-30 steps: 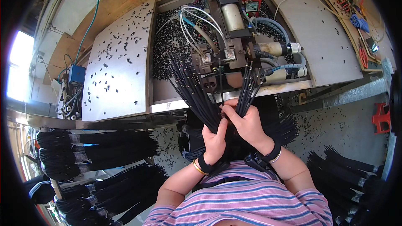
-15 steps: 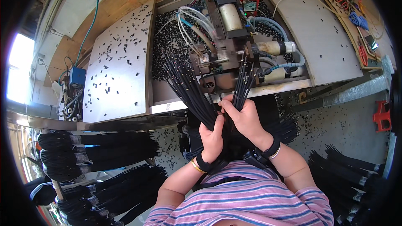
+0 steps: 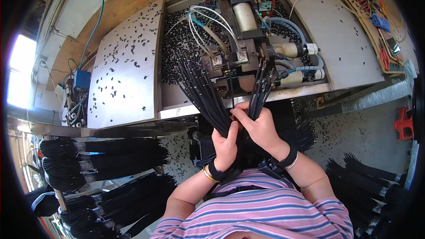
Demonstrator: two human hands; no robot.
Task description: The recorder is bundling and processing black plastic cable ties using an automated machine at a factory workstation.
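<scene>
Gripping two cable bundles [image 3: 201, 90], hands [image 3: 226, 144].

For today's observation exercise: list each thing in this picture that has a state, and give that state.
Left hand: shut on fanned black cables.
Right hand: shut on smaller cable bunch, tips at the machine.
Metal plate: strewn with small black bits.
Cable bundles: lying stacked at left.
</scene>
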